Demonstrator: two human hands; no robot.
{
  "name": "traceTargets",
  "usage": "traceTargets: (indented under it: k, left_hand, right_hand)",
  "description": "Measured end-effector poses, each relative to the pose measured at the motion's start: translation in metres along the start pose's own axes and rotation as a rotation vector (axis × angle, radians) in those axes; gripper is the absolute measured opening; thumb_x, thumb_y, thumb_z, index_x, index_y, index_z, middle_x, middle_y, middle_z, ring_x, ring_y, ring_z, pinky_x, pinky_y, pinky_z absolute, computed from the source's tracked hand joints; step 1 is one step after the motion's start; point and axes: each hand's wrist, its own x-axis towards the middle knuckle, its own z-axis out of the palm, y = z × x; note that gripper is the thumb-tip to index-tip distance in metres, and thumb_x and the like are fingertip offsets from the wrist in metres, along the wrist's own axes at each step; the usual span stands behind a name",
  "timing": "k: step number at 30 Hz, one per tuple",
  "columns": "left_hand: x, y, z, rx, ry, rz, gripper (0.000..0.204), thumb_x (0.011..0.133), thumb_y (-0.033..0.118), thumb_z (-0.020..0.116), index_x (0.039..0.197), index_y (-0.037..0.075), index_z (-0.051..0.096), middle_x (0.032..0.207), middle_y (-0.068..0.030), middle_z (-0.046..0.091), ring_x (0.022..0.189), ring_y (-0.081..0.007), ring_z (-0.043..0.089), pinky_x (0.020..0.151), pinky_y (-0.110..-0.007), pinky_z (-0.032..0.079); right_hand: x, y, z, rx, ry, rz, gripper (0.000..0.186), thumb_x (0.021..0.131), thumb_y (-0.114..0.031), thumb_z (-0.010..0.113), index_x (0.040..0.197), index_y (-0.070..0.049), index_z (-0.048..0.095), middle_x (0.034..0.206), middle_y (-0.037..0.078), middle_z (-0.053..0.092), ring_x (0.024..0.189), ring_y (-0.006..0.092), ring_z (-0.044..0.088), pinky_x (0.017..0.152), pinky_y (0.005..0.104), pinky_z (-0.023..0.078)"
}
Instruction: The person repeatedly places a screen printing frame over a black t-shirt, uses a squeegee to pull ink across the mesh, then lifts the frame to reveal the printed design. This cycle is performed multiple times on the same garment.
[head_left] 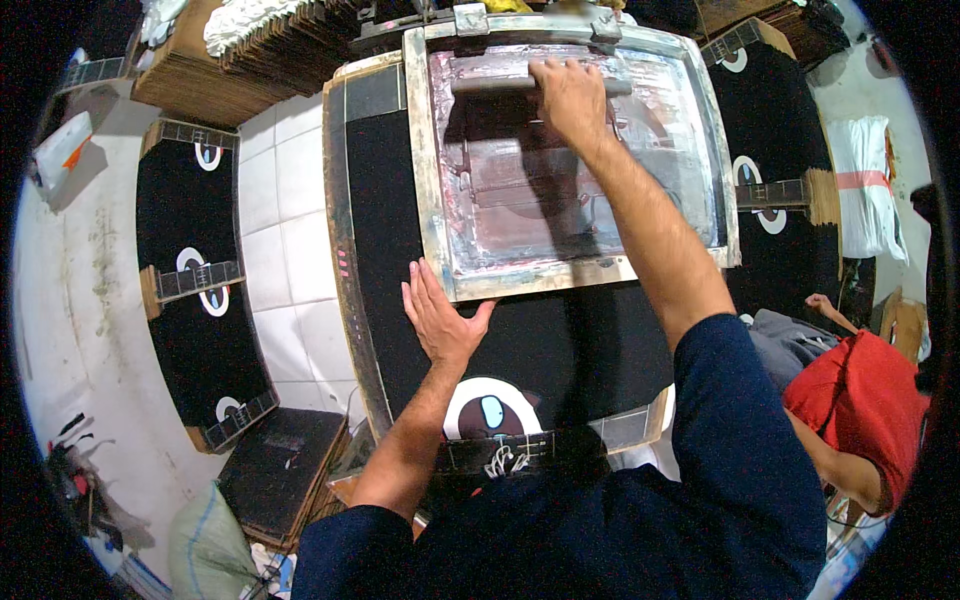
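A screen-printing frame (432,200) lies over black fabric (386,200) on the board in front of me. Its mesh is smeared with dark reddish and whitish ink. Near the far side of the frame, my right hand (574,102) is closed over the top of a squeegee (495,87), which lies crosswise on the mesh. My left hand (442,318) rests at the frame's near left corner with fingers spread, its thumb along the near edge. Closer to me, a printed white ring with a dark brown centre and light blue oval (490,410) shows on the fabric.
Boards with black fabric and similar prints stand at left (190,225) and right (785,120). Stacked boards (285,465) sit at lower left beside a pale sack (212,545). A person in a red shirt (865,400) is close on my right. Metal clamps (470,20) hold the frame's far edge.
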Motion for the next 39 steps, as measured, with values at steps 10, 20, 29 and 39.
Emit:
traceTargets:
  k: [10,20,29,39]
  left_hand:
    - [0.002,0.003,-0.004,-0.01,-0.007,-0.033,0.127,0.065,0.041,0.092,0.159,-0.006,0.022,0.162,-0.0259,0.033,0.153,-0.0366,0.031,0.126,-0.056,0.022]
    - [0.001,0.001,-0.001,0.005,-0.01,-0.022,0.128,0.066,0.045,0.093,0.159,-0.007,0.021,0.159,-0.0288,0.034,0.153,-0.039,0.03,0.125,-0.058,0.021]
    - [0.003,0.001,-0.002,-0.102,0.07,0.015,0.128,0.067,0.042,0.093,0.161,-0.004,0.02,0.164,-0.0246,0.03,0.154,-0.0387,0.028,0.126,-0.057,0.021]
    - [-0.006,-0.004,0.015,-0.427,0.202,-0.056,0.119,0.066,0.019,0.097,0.16,0.0,0.026,0.157,-0.0271,0.044,0.142,-0.0453,0.046,0.117,-0.051,0.042]
  right_hand:
    - [0.014,0.013,-0.024,0.128,-0.451,0.032,0.047,0.081,-0.024,0.082,0.125,-0.019,0.068,0.107,0.008,0.071,0.108,0.0316,0.067,0.088,0.0494,0.048]
    - [-0.004,0.003,-0.01,0.002,-0.066,-0.017,0.032,0.083,-0.007,0.069,0.113,-0.017,0.07,0.103,0.006,0.073,0.101,0.029,0.069,0.083,0.0478,0.05]
    - [-0.079,-0.019,-0.029,0.048,-0.044,0.013,0.034,0.079,-0.003,0.069,0.109,-0.016,0.062,0.102,0.003,0.063,0.101,0.0267,0.06,0.087,0.0438,0.045]
    - [-0.081,-0.011,-0.039,0.162,-0.113,0.009,0.031,0.081,-0.01,0.077,0.111,-0.016,0.07,0.107,0.004,0.069,0.108,0.0261,0.063,0.093,0.0444,0.043]
